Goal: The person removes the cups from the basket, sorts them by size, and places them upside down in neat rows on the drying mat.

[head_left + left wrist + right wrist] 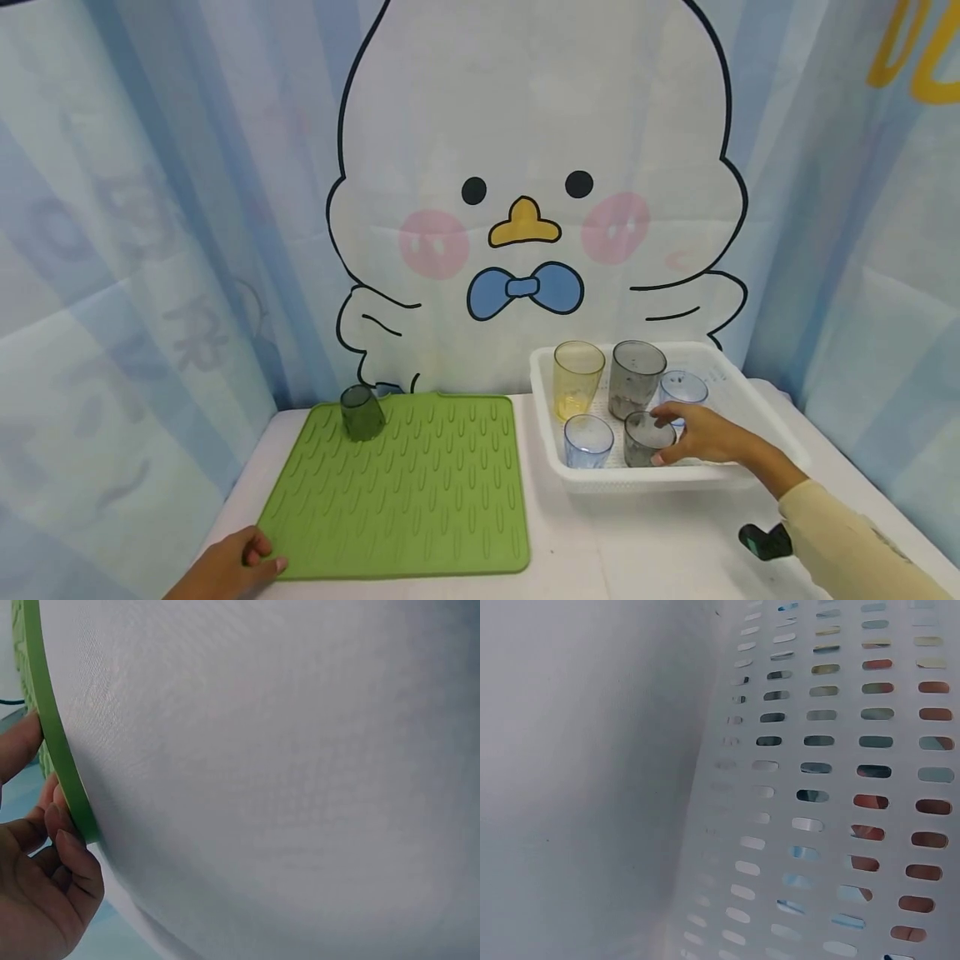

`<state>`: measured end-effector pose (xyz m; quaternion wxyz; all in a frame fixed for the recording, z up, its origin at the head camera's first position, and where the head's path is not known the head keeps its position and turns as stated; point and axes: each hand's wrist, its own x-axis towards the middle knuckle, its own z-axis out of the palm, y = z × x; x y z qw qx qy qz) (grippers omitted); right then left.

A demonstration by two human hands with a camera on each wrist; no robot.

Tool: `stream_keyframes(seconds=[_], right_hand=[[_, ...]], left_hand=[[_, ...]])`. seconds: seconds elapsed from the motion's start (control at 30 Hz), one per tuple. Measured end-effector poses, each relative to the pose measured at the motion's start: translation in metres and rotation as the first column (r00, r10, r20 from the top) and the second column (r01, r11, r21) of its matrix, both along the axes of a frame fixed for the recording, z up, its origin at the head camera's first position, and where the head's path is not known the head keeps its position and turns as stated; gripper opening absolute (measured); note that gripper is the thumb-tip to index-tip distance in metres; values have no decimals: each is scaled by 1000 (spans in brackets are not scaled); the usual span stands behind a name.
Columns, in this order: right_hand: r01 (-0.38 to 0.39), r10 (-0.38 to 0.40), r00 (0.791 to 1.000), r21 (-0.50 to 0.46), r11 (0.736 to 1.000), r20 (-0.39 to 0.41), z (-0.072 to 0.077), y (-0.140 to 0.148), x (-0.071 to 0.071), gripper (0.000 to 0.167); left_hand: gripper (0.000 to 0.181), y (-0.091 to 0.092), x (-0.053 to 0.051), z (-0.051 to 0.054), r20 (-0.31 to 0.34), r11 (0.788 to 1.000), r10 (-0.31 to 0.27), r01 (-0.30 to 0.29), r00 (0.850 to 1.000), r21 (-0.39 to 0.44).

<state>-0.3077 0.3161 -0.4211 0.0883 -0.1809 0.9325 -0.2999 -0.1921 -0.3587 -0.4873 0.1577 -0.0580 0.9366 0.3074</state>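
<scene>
My left hand (228, 564) is at the near left corner of the green ridged mat (420, 500). In the left wrist view, the hand (45, 892) pinches the mat's edge (54, 739), thumb on one side and curled fingers on the other. Inside the white basket (622, 479), my right hand (701, 435) has its thumb and fingers around a short grey glass (640, 442). The right wrist view shows the basket's slotted wall (840, 754), with parts of the hand visible through the slots. A dark glass (363, 417) stands on the mat's far left.
The basket also holds a tall yellow glass (577, 379), a tall grey glass (636, 383) and two short bluish glasses, one at the front (588, 443) and one farther back (684, 387). A small black object (765, 542) lies by the right sleeve. Curtains surround the white table (577, 550).
</scene>
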Motion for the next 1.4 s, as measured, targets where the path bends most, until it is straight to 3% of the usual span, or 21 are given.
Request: stream_keyframes(seconds=[0.27, 0.5, 0.63, 0.77, 1.0, 1.17, 1.4], right_hand=[[26, -25, 999, 20, 999, -26, -7, 1, -3, 78], [43, -46, 995, -41, 998, -88, 3, 4, 5, 77], [60, -71, 990, -98, 993, -121, 10, 5, 14, 76], [66, -94, 985, -188, 980, -145, 20, 3, 28, 75], [32, -115, 964, -323, 946, -241, 37, -14, 53, 68], [-19, -98, 955, -386, 922, -280, 49, -34, 71, 63], [-84, -40, 966, -458, 885, -256, 60, -68, 98, 67]], left_hand=[[43, 0, 3, -1, -14, 1000, 9, -9, 1000, 0], [41, 1, 4, -2, -48, 1000, 18, -18, 999, 3], [36, 7, 4, 1, -110, 1000, 14, -13, 994, 6], [30, 21, 5, 9, -198, 1000, -12, 13, 980, 7], [32, 51, 7, 24, -200, 995, -24, 43, 979, 90], [33, 73, 12, 31, -241, 981, -92, 130, 966, 147], [44, 108, 22, 44, -274, 954, -161, 221, 948, 204]])
